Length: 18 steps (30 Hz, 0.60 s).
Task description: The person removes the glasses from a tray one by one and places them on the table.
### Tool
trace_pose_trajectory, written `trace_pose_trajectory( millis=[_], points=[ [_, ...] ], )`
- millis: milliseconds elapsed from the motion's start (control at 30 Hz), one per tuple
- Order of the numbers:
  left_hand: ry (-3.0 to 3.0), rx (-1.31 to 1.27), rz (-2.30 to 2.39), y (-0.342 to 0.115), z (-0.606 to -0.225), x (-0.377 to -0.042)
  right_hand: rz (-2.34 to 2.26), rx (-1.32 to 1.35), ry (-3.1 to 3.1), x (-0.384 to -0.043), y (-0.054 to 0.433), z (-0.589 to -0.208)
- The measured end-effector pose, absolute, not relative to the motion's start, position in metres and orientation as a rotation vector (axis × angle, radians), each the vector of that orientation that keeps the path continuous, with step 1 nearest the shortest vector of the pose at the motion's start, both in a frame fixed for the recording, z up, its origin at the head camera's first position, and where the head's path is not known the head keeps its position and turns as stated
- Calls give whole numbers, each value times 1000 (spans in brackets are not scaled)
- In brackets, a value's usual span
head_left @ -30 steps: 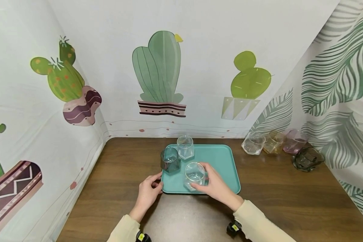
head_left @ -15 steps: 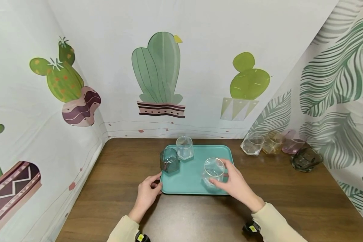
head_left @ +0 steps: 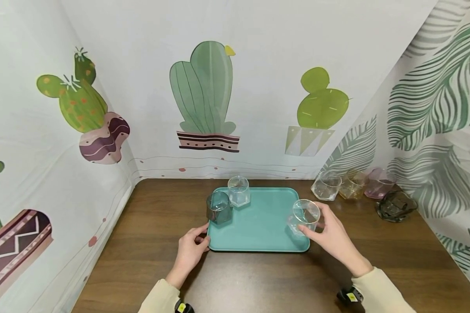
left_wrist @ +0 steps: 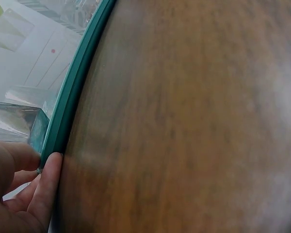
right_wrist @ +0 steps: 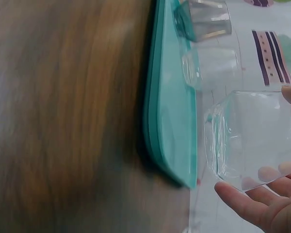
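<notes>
Teal tray (head_left: pixel 256 228) pinched in my left hand (head_left: pixel 192 248), glass (head_left: pixel 305 213) held in my right hand (head_left: pixel 334 234), centre-right: likely carrying; next needs steadiness.

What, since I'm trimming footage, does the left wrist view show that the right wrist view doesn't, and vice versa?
Left wrist only: the left hand, gripping the edge of the teal tray, and a printed triangle-patterned pot.
Right wrist only: the right hand, holding a clear glass, and a printed striped pot.
Both: the tray, the wooden table and the smoky glass.
</notes>
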<state>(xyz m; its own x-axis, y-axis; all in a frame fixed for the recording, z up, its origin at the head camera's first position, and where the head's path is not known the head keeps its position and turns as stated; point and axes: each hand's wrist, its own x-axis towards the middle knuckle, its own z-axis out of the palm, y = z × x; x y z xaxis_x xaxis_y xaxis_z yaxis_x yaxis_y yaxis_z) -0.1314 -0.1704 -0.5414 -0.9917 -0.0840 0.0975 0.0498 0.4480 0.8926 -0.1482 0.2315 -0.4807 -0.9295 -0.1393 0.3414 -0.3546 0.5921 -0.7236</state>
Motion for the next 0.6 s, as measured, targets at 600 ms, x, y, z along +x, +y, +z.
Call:
trace_pose_trajectory(
  millis=[600],
  points=[
    [-2567,29,-1599,-171,-541,-131,1138,167,-2615,-143,294,-473]
  ],
)
